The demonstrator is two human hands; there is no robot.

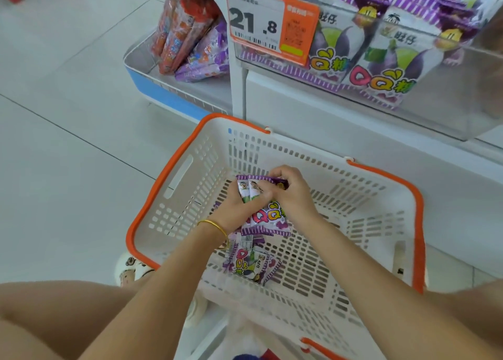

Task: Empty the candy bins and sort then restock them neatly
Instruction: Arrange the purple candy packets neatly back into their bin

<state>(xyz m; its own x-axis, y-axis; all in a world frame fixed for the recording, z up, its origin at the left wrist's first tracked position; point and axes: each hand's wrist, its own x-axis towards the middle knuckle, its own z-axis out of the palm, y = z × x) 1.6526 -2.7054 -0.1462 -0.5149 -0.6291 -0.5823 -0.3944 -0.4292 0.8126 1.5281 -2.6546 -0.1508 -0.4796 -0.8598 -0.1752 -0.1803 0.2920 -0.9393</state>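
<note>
- A small bundle of candy packets is held inside the basket, above the left part of its slotted floor.
- The bundle's left edge is gripped by the left hand. Its top right corner is pinched by the right hand.
- Purple striped borders, pink and yellow "QQ" lettering and a cartoon face near the top are seen on the packets.
- A few loose packets lie flat just beneath, nearer the person.
- Bare slotted floor is left to the right of the hands, bounded by white walls and an orange rim.
- Beyond the far rim, a clear bin of larger matching bags is seen, with tiled floor to the left.
</note>
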